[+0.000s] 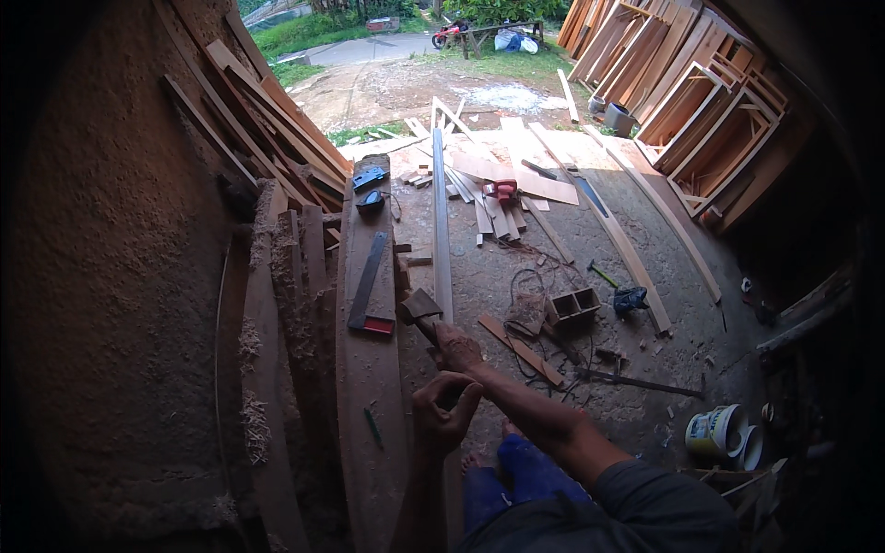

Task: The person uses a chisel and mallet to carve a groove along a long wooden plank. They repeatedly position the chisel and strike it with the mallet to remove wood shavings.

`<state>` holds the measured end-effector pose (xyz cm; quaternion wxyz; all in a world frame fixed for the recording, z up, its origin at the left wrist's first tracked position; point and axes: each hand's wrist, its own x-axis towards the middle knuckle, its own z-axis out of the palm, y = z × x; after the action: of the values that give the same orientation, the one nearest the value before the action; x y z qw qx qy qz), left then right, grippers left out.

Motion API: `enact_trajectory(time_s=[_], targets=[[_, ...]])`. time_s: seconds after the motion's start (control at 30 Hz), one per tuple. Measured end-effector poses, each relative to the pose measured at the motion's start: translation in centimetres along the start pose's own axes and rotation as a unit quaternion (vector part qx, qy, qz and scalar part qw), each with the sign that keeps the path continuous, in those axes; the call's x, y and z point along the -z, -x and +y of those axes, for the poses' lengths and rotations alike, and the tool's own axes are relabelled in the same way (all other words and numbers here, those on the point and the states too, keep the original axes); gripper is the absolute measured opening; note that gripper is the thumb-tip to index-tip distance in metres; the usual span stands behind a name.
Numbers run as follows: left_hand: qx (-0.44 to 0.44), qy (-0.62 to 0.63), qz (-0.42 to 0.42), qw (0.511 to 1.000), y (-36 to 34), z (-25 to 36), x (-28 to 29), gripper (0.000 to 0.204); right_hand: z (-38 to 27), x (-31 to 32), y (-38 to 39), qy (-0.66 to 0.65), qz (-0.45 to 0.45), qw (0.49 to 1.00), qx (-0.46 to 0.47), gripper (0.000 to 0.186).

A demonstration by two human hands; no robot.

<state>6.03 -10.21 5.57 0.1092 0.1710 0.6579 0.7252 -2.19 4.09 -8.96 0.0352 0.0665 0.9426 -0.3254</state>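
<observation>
My right hand [458, 348] is closed around the handle of a hammer-like tool [422, 305] with a blocky head, probably a mallet. Just nearer to me, my left hand [442, 412] is curled with thumb and fingertips almost meeting; whatever it may hold is hidden. Both hands are over a long, narrow wooden beam [441, 221] that stretches away from me. Left of them is a wide workbench plank [369, 387]. On it lie a try square [371, 281] with a dark blade, a green pencil [373, 428], a dark tape measure [371, 201] and a blue object [371, 177].
Boards [263, 111] lean on the left wall; wooden frames [719, 134] stand far right. The floor carries a red power tool [502, 190], wood offcuts [498, 219], a handsaw [593, 196], a hollow block [572, 305], cables, long battens [659, 207] and white buckets [716, 431].
</observation>
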Motion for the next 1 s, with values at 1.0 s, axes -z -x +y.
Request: enact_trajectory(time_s=[1.0], targets=[[-0.142,0.004,0.103,0.984,2.5,-2.2,0.1,0.019,0.1,-1.8,-6.3,0.101,-0.052,0.993,-0.037,0.061]])
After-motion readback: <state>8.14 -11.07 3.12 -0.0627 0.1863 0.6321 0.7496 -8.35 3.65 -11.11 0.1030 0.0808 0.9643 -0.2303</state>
